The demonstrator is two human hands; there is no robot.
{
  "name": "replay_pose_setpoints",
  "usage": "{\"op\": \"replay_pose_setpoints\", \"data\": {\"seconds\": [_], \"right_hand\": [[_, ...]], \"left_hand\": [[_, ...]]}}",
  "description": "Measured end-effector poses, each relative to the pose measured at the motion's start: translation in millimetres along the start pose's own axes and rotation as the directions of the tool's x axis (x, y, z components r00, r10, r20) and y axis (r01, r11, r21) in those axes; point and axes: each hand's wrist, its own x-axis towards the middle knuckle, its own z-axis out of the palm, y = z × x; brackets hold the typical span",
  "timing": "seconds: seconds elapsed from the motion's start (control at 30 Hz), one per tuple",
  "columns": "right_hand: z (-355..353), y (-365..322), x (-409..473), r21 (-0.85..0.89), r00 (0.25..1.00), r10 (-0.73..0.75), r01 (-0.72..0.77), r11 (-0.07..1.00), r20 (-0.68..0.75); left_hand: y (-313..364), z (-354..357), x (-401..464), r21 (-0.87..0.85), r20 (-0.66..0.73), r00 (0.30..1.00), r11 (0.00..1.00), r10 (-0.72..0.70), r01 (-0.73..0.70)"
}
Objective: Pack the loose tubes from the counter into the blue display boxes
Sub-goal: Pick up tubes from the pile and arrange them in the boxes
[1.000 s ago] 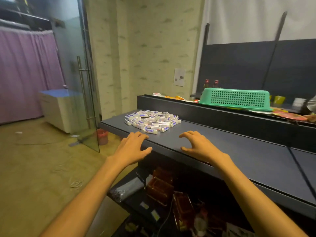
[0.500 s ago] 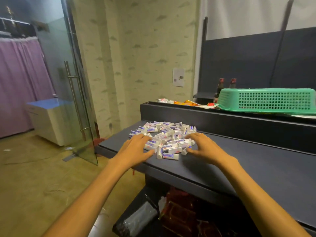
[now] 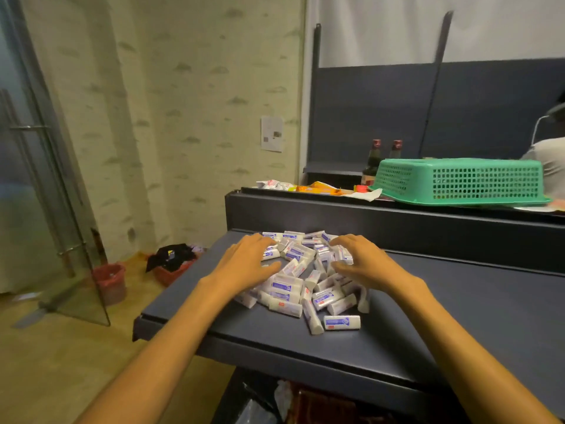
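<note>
A heap of several small white tubes (image 3: 301, 281) with blue labels lies on the dark counter (image 3: 443, 325) near its left end. My left hand (image 3: 246, 264) rests on the heap's left side, fingers spread and slightly bent over the tubes. My right hand (image 3: 365, 261) lies on the heap's right side in the same way. Neither hand grips a single tube. One tube (image 3: 341, 322) lies apart at the front of the heap. No blue display box is in view.
A raised dark ledge (image 3: 397, 221) runs behind the counter, with a green plastic basket (image 3: 458, 180), snack packets and two bottles (image 3: 374, 160) on it. A person sits at the far right. Red bins (image 3: 110, 281) stand on the floor by a glass door.
My hands went from the counter's front edge forward onto the tube heap. The heap has been drawn closer together and toward me, and the view has moved nearer.
</note>
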Motion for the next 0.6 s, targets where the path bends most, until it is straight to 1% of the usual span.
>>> {"op": "replay_pose_setpoints", "data": {"seconds": [0.2, 0.37, 0.6], "right_hand": [[6.5, -12.6, 11.1, -0.032, 0.995, 0.09, -0.091, 0.995, -0.045], [5.4, -9.5, 8.3, -0.059, 0.984, 0.169, -0.172, 0.983, -0.051], [2.9, -2.2, 7.0, -0.065, 0.978, 0.2, -0.204, 0.977, -0.065]], "left_hand": [[-19.0, 2.4, 37.1, -0.068, 0.023, 0.99, 0.988, 0.141, -0.139], [-16.8, 16.3, 59.1, -0.152, 0.069, 0.973, 0.966, 0.221, -0.209], [-8.6, 28.5, 77.7, -0.109, 0.115, 0.948, 0.952, 0.297, -0.285]]}}
